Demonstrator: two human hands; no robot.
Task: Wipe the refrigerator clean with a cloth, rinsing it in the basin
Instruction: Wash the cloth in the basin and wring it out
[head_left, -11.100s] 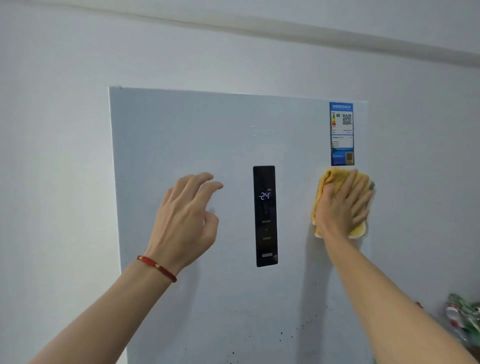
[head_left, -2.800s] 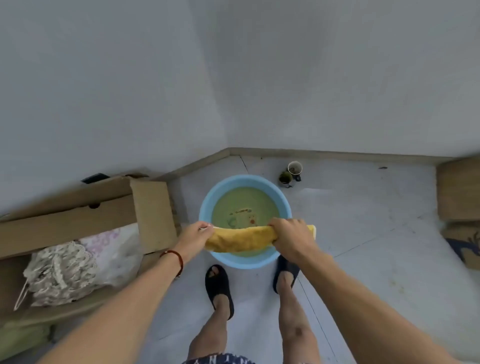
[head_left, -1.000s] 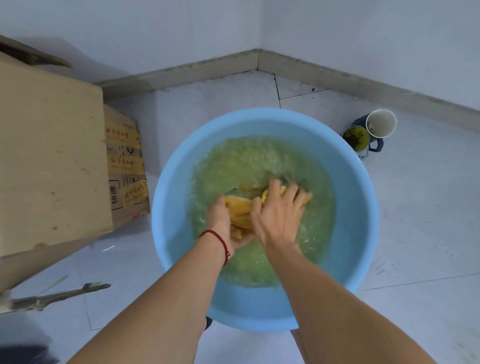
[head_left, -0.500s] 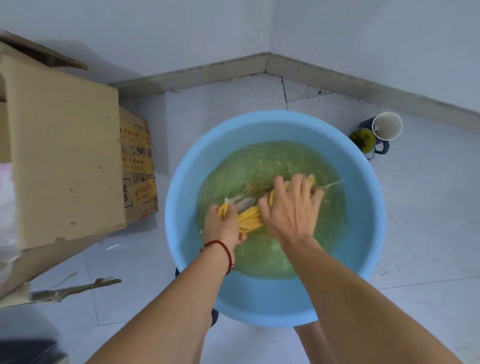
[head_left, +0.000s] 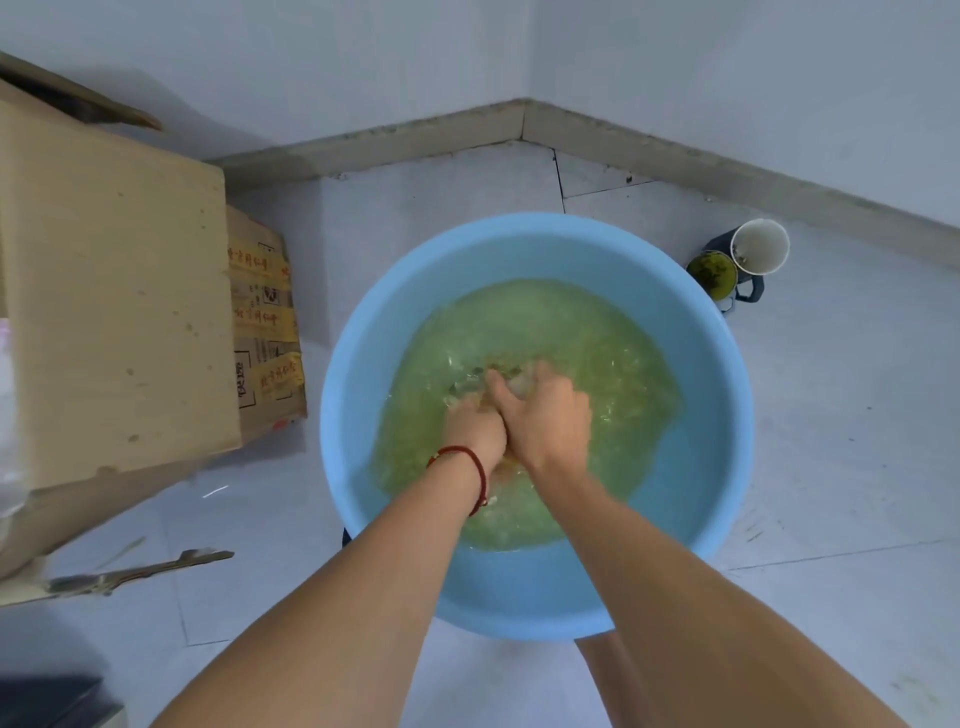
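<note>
A pale tiled floor (head_left: 831, 467) meets grey walls at a corner in the upper middle of the frame. The blue basin (head_left: 701, 519) sits centre, holding churned greenish water. A cardboard box (head_left: 114, 291) stands at left, just beside the basin; two cups (head_left: 737, 260) stand at upper right. Left hand (head_left: 475, 426) and right hand (head_left: 545, 415) are pressed together underwater, clamped on the yellow cloth (head_left: 485, 400), mostly hidden.
</note>
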